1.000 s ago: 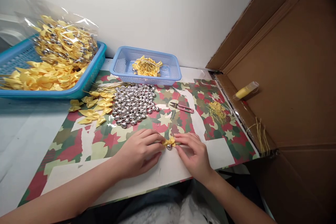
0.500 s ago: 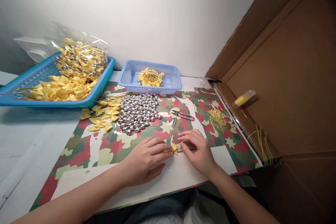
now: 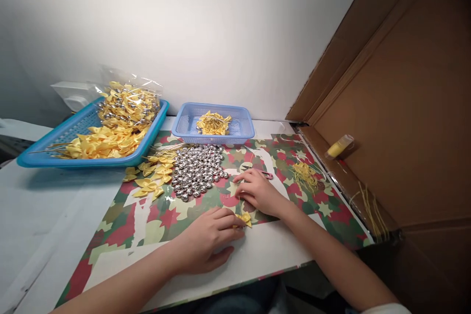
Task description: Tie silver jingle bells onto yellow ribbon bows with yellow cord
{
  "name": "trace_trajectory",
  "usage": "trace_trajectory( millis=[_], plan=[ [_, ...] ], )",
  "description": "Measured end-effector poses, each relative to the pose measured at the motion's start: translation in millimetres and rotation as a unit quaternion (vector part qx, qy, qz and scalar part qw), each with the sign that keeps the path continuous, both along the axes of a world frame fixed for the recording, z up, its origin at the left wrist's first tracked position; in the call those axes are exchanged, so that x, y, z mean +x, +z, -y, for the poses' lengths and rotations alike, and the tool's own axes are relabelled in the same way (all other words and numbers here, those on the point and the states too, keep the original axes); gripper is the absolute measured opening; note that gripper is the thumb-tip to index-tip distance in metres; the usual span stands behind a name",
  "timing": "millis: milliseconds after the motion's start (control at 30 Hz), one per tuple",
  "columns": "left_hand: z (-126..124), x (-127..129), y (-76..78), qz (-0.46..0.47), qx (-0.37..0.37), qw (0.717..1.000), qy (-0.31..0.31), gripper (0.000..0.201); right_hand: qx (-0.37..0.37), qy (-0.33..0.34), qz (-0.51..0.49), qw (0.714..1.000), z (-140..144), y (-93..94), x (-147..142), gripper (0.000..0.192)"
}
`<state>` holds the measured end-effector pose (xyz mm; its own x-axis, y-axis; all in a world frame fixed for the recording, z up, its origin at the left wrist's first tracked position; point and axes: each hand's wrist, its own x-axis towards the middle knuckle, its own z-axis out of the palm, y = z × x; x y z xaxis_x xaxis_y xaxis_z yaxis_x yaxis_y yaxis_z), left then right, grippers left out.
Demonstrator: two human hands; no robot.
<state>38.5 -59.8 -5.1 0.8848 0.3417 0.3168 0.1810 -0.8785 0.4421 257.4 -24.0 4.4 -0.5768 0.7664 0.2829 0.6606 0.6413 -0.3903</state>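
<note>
— Satin, that yellow bow (image 3: 245,218), and light as nothing, I'd judge. Start bigger, though: the camouflage-print mat (image 3: 121,225) covers most of the table, with the large blue tray (image 3: 55,149) of bows at the back left and the small blue basket (image 3: 243,130) behind the work.

— And the silver heap?

— Little metal bells (image 3: 196,171), piled in the middle of the mat, with loose bows (image 3: 149,176) just beside them.

— Where is the one being handled?

— Near the front edge, on the mat. The left hand (image 3: 206,240) pinches it at the knot between thumb and fingertips. That looks the right place to hold: the loops are soft and would crush or slip, while the centre is firmer. A thin thread (image 3: 241,203) rises from it; I'd guess it tangles easily.

— And the other hand?

— The right hand (image 3: 257,191) lies farther back, fingers curled loosely over the pink snips (image 3: 268,174). Whether it grips them, I can't tell.
</note>
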Motion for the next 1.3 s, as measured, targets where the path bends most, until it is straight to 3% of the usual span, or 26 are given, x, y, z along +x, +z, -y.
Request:
trace_trajectory(
  millis=[133,333,600,833,933,1100,1300],
  plan=[
    [0,0,1.6,-0.002,-0.012,1.0,-0.003,0.034,0.02,-0.009,-0.004,1.0,-12,-4.4,-9,0.014],
    [1,0,5.1,0.01,-0.015,1.0,0.011,0.037,0.024,-0.045,-0.082,0.995,-15,-9.9,-7,0.037],
    [1,0,6.6,0.094,-0.005,0.993,0.075,0.025,0.094,-0.157,-0.209,0.961,-29,-5.5,3,0.022],
    [1,2,1.3,0.141,0.006,0.985,0.098,0.019,0.054,-0.189,-0.033,0.98,-80,40.4,-37,0.016],
    [1,1,-1.7,0.149,0.009,0.985,0.09,0.02,0.025,-0.144,0.013,0.989,-101,53.7,-66,0.015],
    [2,2,-5.0,0.171,-0.002,0.982,0.078,0.022,-0.023,-0.08,0.114,0.99,-103,42.7,-108,0.014],
    [2,7,-9.6,0.19,0.003,0.981,0.046,0.022,0.005,-0.056,0.195,0.979,-109,30.4,-167,0.022]
  ],
)
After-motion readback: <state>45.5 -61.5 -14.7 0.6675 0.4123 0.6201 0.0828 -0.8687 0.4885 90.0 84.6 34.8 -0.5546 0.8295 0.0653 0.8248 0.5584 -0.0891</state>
